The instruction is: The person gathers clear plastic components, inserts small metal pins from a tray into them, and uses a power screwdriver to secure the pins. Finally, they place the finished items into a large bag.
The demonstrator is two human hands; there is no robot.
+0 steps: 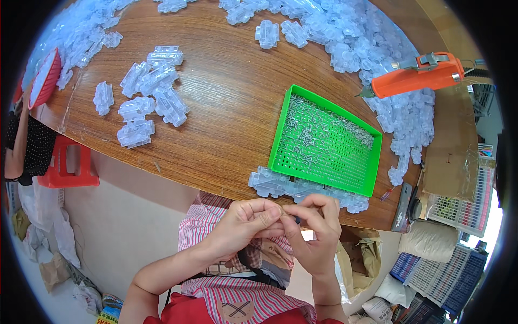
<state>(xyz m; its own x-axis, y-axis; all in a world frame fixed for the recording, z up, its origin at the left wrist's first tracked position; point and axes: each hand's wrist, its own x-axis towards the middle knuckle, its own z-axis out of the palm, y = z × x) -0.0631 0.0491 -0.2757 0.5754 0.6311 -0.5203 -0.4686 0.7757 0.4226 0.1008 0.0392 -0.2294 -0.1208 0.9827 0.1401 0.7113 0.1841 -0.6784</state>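
My left hand (245, 221) and my right hand (315, 229) meet above my lap, just off the table's near edge. Both are closed in a pinch, fingertips touching. A small dark piece (297, 220) shows between the fingers of my right hand; its kind is too small to tell. Whatever my left fingers grip is hidden behind the thumb. Just beyond my hands, several clear plastic housings (266, 182) lie in a row along the near side of a green basket (280, 129). Small silver screws (307, 132) are scattered over the basket's perforated bottom.
An orange electric screwdriver (415, 80) hangs over the table's right side. Clear housings are heaped at the back (345, 32), with a looser group (156, 81) at left. A red stool (70, 164) and another person's arm (20, 135) are at far left.
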